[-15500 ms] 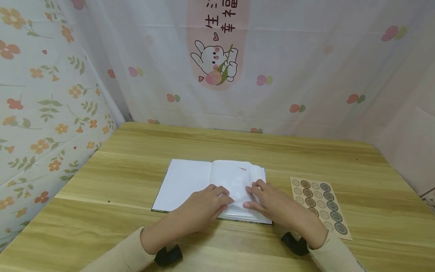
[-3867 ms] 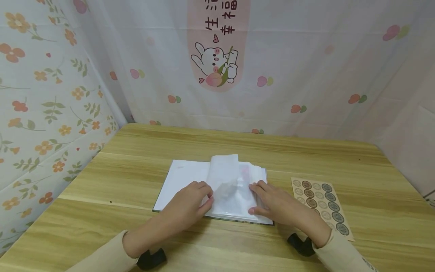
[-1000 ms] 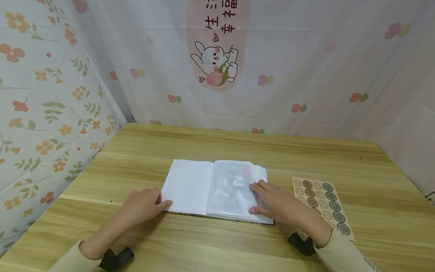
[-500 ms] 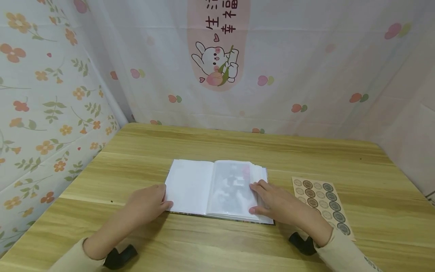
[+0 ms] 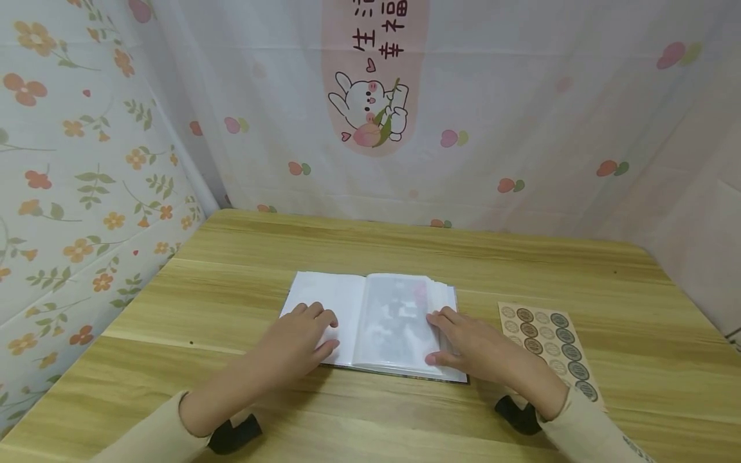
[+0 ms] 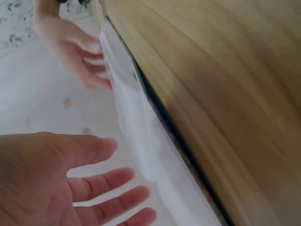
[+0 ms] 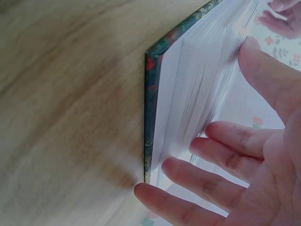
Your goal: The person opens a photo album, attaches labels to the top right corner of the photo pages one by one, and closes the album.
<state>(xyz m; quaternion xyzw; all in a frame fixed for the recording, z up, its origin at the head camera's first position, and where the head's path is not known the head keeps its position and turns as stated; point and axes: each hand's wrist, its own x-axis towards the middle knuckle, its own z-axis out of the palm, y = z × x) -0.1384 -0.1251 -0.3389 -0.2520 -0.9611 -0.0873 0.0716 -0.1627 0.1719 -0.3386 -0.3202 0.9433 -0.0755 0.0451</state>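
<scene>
A photo album lies open on the table, its left side a plain white page. On the right, a glossy sleeve page shows a greyish picture with a pink patch. My left hand hovers over the left page, fingers spread and relaxed, holding nothing; the left wrist view shows its fingertips apart from the paper. My right hand rests its thumb and fingertips on the stacked pages at the album's right edge. In the right wrist view, those fingers stretch along the page stack above the dark patterned cover.
A tan sheet of round stickers in brown and grey lies right of the album, partly behind the right forearm. Black wrist mounts sit under both wrists. The wood-grain table backs onto a printed curtain.
Several seconds ago a sleeve page stood half turned beside the left hand; now it lies flat. The left hand went to the album's left edge, then moved right over the white page. The right hand stays.
</scene>
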